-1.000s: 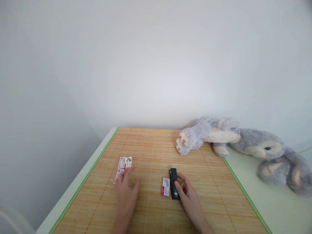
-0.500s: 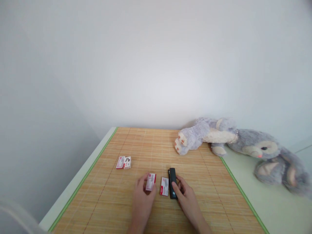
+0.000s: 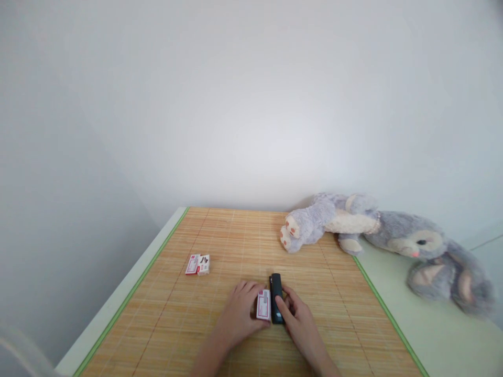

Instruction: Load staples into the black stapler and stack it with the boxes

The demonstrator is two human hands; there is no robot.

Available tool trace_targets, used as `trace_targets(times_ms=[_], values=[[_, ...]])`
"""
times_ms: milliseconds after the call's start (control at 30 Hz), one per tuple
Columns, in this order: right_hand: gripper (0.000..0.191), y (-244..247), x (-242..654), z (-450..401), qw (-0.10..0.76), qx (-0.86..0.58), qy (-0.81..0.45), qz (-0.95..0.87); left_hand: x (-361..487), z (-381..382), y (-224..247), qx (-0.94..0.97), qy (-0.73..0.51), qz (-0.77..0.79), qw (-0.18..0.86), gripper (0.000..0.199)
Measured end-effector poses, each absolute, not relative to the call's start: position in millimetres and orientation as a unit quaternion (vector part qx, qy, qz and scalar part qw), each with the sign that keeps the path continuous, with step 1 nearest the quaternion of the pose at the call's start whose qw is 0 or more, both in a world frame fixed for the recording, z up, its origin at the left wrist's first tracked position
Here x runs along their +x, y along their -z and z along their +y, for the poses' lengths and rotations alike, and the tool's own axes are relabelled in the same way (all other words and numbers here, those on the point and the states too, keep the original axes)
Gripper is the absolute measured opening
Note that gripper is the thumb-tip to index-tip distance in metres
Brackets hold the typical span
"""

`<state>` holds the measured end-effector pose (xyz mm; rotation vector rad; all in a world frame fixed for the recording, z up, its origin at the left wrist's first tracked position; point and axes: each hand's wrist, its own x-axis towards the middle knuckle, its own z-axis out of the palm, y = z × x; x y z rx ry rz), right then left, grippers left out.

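Note:
A small white-and-magenta box [image 3: 263,305], which looks like a staple box, lies between the thumb and fingers of my left hand [image 3: 240,311], thumb at its near end and fingertips at its far end. Only one box shows there; whatever is under it is hidden. Just to its right is a black stapler [image 3: 276,298], lengthwise on the mat. My right hand [image 3: 299,318] grips the stapler from the right, its thumb across the top and the other fingers along the side.
Two more small boxes, a white-and-magenta box [image 3: 192,264] and a white box with a dark picture [image 3: 203,264], sit together at the left. A grey plush rabbit [image 3: 353,222] lies across the back right. The bamboo mat [image 3: 236,235] has green edging.
My left hand has moved right with its box to where the other box lay beside the stapler, and that other box no longer shows separately. My right hand stays on the stapler.

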<state>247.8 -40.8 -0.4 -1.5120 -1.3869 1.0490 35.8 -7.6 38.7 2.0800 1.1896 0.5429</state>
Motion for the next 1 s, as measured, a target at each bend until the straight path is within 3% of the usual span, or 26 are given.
trace_targets(times_ms=[67,200,400,467,533,767,900,1000], values=[[0.059,0,247,-42,0.404,-0.599,-0.418,-0.550,40,-4,-43,0.808,-0.189,0.452,0.329,0.068],[0.057,3,245,-44,0.397,-0.597,-0.427,-0.552,53,-9,-43,0.808,-0.194,0.462,0.310,0.057],[0.057,7,245,-45,0.397,-0.603,-0.418,-0.551,17,-8,-34,0.788,-0.256,0.469,0.305,0.094],[0.057,6,245,-45,0.399,-0.601,-0.426,-0.546,-21,6,-32,0.743,-0.328,0.530,0.245,0.060],[0.057,5,245,-45,0.404,-0.597,-0.432,-0.542,-65,26,-29,0.678,-0.400,0.590,0.178,0.047],[0.058,3,243,-47,0.414,-0.592,-0.442,-0.532,-160,71,-5,0.706,-0.238,0.657,0.119,0.065],[0.057,3,244,-46,0.411,-0.595,-0.436,-0.536,-170,62,-2,0.696,-0.255,0.664,0.099,0.060],[0.057,3,244,-46,0.409,-0.595,-0.437,-0.537,-145,45,-14,0.679,-0.334,0.650,0.074,0.064]])
